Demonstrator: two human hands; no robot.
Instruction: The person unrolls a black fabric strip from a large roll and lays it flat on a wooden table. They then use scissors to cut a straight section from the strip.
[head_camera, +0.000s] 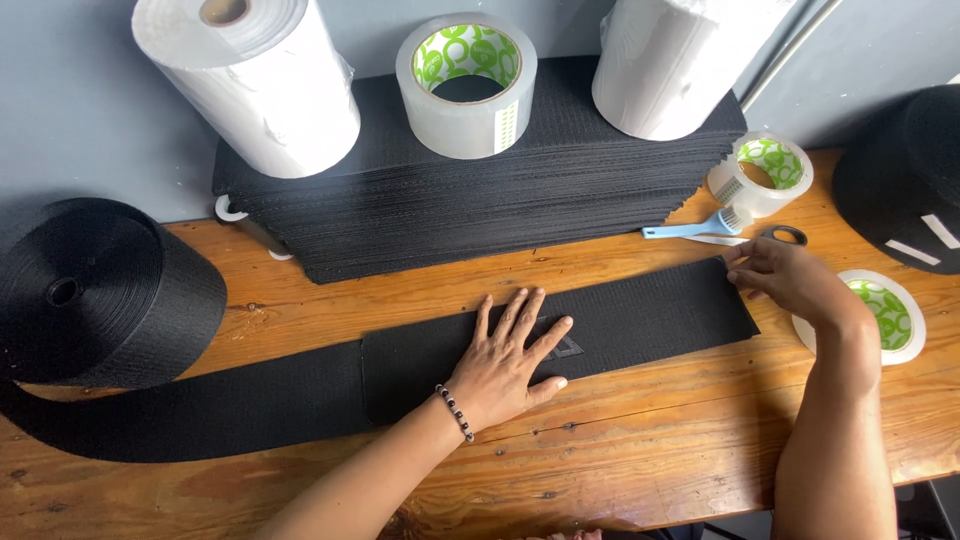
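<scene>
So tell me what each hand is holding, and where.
Left hand presses flat on the middle of the black fabric piece. Right hand pinches its far right corner. Nothing is lifted.

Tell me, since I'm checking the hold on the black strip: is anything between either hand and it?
Nothing visible. The left hand lies flat, palm down, directly on the black strip. The right hand has its fingertips on the strip's far right end, with the scissors just beyond.

Matt black woven webbing strip (560, 335), glossy knotty wooden table (650, 450), shiny clear plastic tape roll (466, 85), white paper rolls (250, 85)
</scene>
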